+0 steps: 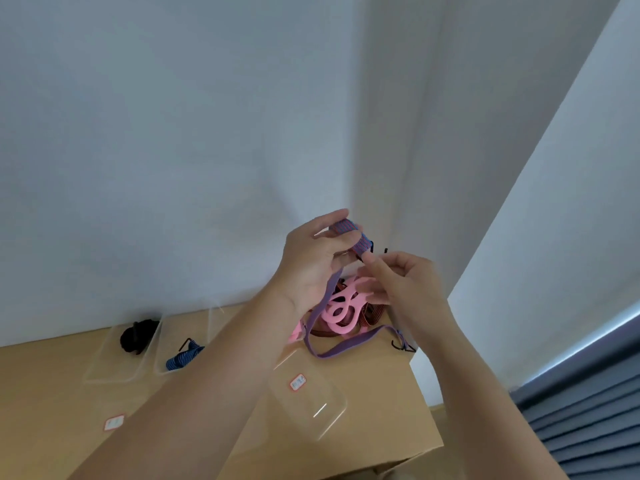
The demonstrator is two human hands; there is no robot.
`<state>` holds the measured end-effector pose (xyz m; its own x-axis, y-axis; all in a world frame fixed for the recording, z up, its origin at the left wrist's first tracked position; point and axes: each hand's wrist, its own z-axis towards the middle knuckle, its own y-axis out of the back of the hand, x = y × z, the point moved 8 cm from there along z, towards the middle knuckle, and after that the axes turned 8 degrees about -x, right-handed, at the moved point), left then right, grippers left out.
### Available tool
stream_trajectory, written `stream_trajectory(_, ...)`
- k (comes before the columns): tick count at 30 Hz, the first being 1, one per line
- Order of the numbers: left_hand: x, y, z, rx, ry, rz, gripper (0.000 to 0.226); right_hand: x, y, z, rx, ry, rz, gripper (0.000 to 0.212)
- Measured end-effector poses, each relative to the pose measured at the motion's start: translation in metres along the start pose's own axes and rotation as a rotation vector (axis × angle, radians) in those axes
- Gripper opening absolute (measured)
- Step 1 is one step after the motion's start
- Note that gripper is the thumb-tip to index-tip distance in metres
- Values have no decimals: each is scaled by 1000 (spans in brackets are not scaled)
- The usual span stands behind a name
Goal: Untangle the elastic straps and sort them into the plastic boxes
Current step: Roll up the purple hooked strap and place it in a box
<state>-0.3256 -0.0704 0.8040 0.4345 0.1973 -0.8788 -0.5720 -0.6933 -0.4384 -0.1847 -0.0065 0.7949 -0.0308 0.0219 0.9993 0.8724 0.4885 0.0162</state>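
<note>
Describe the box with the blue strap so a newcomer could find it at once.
On the tan tabletop near the white wall, find the clear box second from the left, partly behind the left forearm. It alone holds a blue striped strap; the box beside it holds a black bundle.

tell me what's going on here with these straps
A person holds a purple strap over the table, its upper part wound round the left hand while the right hand pinches it. Its tail trails down beside a pile of pink and brown straps. Boxes at the left hold a black strap and a blue strap.
</note>
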Motion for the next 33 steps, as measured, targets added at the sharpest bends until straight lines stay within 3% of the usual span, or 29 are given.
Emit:
stream_trajectory(5, 7, -3, -1, 12, 133, -186, 41, 12, 4, 10, -158, 61, 42, 22)
stream_trajectory(14, 7, 2, -8, 98, 75, 84, 25, 56, -9, 19, -206, 326, -73, 8)
stream_trajectory(18, -8, 13, -7, 20, -173, 479, 10, 68, -15, 22, -177, 443, -328, 18)
stream_trajectory(21, -25, 13, -7, -23, -429, 782, 7, 80, -16, 25, -150, 518, -490, 8)
stream_trajectory(27, -46, 3, -8, 15, -552, 777, 9, 103, -26, 27, -62, 581, -579, 14)
stream_trajectory(33, -61, 0, -12, -75, -711, 756, 29, 115, -23, 25, -51, 608, -453, 17)
